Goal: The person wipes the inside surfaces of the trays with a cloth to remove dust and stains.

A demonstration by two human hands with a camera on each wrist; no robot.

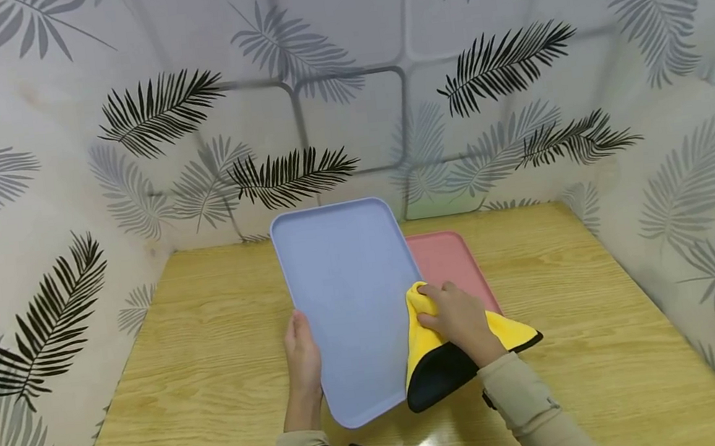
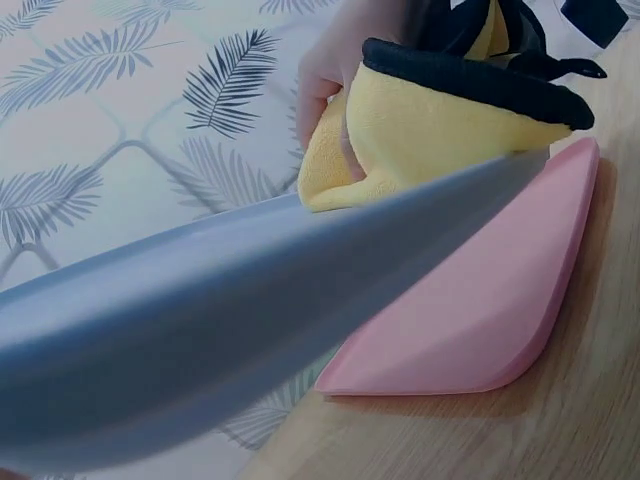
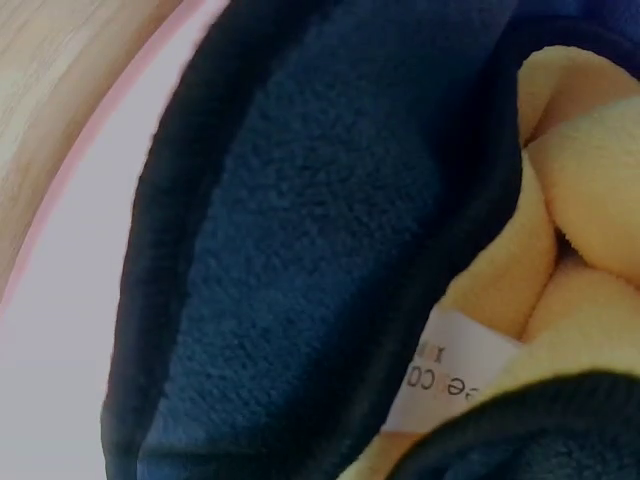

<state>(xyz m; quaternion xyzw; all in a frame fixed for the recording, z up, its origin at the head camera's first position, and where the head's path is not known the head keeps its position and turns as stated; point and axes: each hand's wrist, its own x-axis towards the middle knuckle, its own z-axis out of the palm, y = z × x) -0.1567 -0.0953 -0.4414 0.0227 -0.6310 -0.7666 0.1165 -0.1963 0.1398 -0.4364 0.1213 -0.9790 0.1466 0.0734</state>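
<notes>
A blue rectangular tray (image 1: 353, 303) is tilted up off the table in the head view. The left hand (image 1: 303, 352) grips its left edge, thumb over the rim and fingers hidden behind. At the tray's right edge, the right hand (image 1: 459, 314) holds a bunched cloth (image 1: 424, 332), yellow on one face and dark with black edging on the other. The left wrist view shows the cloth (image 2: 430, 130) against the tray's rim (image 2: 250, 250). Folds of the cloth (image 3: 300, 240) and a white label (image 3: 445, 375) fill much of the right wrist view, where the right hand is hidden.
A pink tray (image 1: 450, 264) lies on the wooden table (image 1: 214, 354) behind and right of the blue one, partly covered by it. Leaf-patterned curtain or sheeting (image 1: 347, 122) stands along the table's back and sides. Dark straps sit on both wrists.
</notes>
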